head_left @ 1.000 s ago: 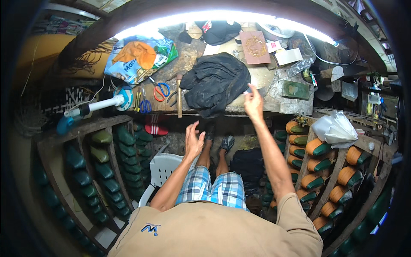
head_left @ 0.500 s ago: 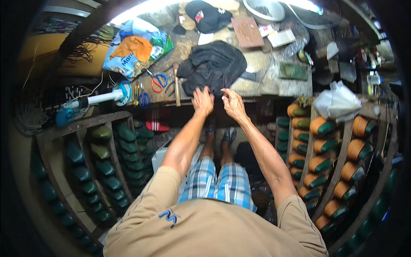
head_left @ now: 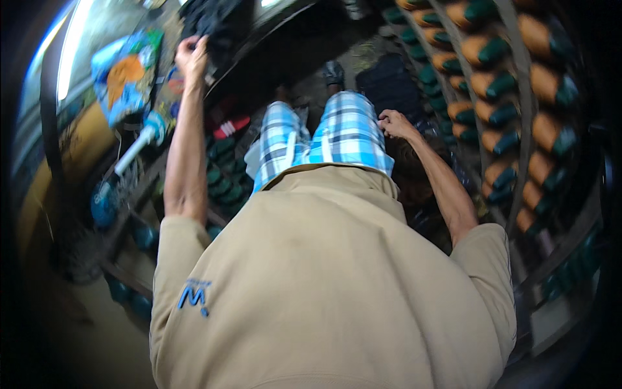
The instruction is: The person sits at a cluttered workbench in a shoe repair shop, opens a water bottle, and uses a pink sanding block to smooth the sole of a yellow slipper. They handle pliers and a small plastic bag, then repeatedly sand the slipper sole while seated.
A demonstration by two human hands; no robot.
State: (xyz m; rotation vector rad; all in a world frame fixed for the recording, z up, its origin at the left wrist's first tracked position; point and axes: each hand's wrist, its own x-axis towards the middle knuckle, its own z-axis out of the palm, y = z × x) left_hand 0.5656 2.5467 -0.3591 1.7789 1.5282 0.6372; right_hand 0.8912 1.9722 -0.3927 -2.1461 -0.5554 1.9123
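My left hand [head_left: 192,58] is raised at the upper left, beside the bench edge and next to a dark crumpled cloth [head_left: 212,24]. Its fingers are curled in; whatever they hold, if anything, is too dark to make out. My right hand [head_left: 398,124] hangs low beside the right leg of my plaid shorts [head_left: 343,133], with loosely bent fingers a little apart and nothing visible in them. Below it is a dark, hard-to-read area.
Racks of orange-and-green shoe lasts [head_left: 489,84] stand to the right, and green ones [head_left: 227,172] at the left. A blue bag [head_left: 139,48] with an orange piece [head_left: 125,78], a white-and-blue lamp [head_left: 146,133] and a red slipper [head_left: 232,126] lie leftward.
My view has swung right and down, away from the bench. My right hand has dropped from the cloth to beside my leg; my left hand stays up near the bench.
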